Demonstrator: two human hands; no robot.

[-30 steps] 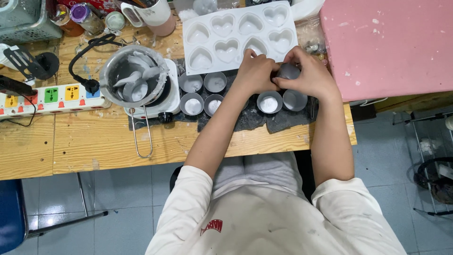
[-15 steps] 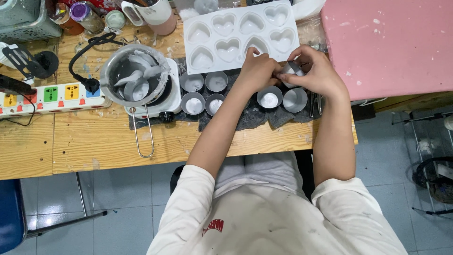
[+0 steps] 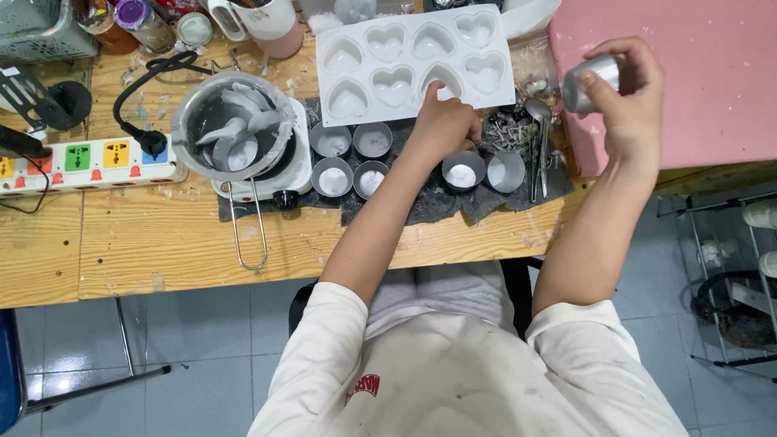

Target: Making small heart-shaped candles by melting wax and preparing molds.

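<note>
The right hand [image 3: 627, 101] lifts a small metal cup [image 3: 589, 82] clamped in its fingers over the pink board [image 3: 712, 48], while the left hand [image 3: 443, 123], fingers curled together, touches the white heart mould [image 3: 413, 61].

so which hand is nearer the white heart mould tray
Left. The left hand rests on the near edge of the white heart mould tray; the right hand is off to its right, holding a small metal cup.

I take this for a small craft workshop, likely for candle making: a worn wooden desk [image 3: 121, 243] carries a white heart mould [image 3: 413, 61], a melting pot [image 3: 231, 125] on a hotplate, small metal tins [image 3: 352, 158] and a power strip [image 3: 81, 158] over tiled floor
</note>
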